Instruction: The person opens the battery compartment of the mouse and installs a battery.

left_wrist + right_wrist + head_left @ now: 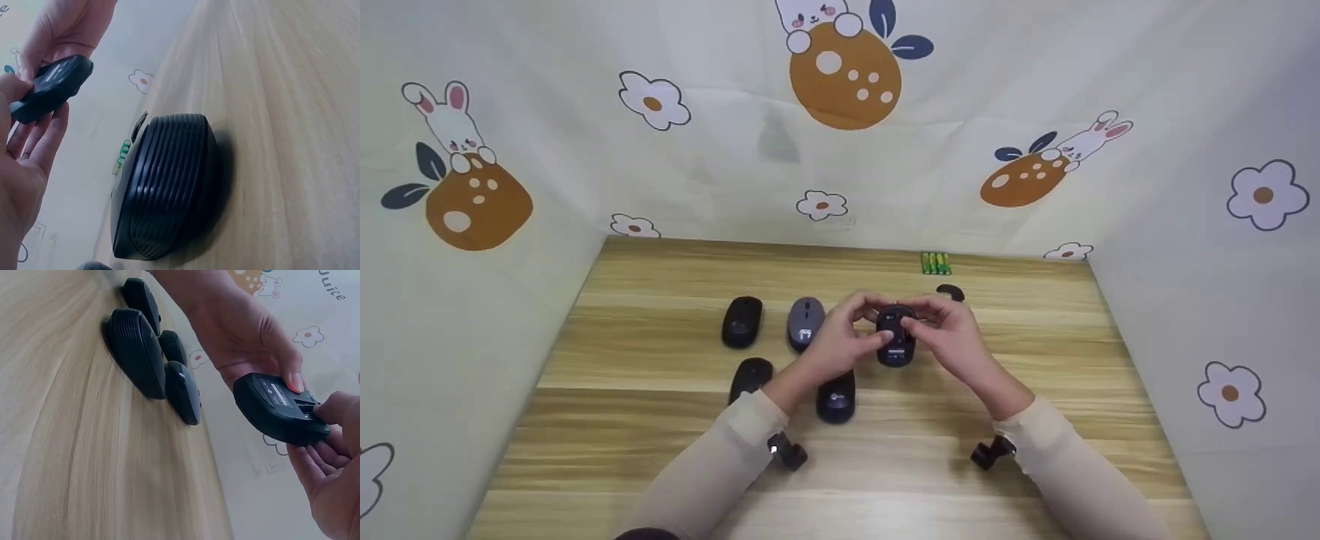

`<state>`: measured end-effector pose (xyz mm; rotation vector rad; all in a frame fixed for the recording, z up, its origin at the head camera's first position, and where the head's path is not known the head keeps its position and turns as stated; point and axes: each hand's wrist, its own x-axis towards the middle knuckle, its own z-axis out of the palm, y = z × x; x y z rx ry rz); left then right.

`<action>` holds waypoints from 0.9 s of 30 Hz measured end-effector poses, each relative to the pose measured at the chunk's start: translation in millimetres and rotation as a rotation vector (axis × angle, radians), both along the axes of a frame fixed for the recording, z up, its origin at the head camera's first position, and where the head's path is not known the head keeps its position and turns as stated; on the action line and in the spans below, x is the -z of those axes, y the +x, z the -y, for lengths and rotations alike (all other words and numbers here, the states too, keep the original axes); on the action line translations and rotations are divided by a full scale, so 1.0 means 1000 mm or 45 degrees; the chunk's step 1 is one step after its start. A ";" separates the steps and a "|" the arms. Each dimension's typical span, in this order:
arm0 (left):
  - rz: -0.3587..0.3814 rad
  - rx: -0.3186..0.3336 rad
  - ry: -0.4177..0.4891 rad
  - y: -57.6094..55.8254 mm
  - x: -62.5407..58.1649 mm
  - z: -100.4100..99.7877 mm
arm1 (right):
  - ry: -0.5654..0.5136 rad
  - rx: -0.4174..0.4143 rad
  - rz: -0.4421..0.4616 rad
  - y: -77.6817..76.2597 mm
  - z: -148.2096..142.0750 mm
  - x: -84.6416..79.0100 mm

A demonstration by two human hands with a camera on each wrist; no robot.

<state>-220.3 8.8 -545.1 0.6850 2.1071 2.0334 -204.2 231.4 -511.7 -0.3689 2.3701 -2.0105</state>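
A black computer mouse (895,355) is held above the table with its underside facing up. My left hand (840,339) grips it from the left, thumb on the underside. From the other side my right hand (958,341) holds the same mouse. In the right wrist view the mouse (264,410) shows a white label and an open slot, and the right thumb (334,408) presses at that slot. What lies inside the slot is mostly hidden. Beyond the right hand, a dark curved piece (951,291), perhaps a cover, lies on the table.
Several green batteries (936,263) lie side by side at the table's back edge. To the left rest a black mouse (742,322), a grey mouse (806,319), another black mouse (751,375) and a ridged dark mouse (837,397). Patterned cloth (720,172) borders the table.
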 end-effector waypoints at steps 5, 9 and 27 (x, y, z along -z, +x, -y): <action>0.004 0.012 0.001 0.000 -0.001 -0.001 | -0.009 0.037 -0.029 0.001 0.001 0.001; 0.002 0.013 -0.014 0.000 -0.001 -0.002 | -0.002 0.057 -0.047 0.002 0.000 0.002; 0.068 0.005 -0.040 -0.004 -0.005 -0.001 | 0.075 -0.120 -0.170 0.007 -0.011 0.007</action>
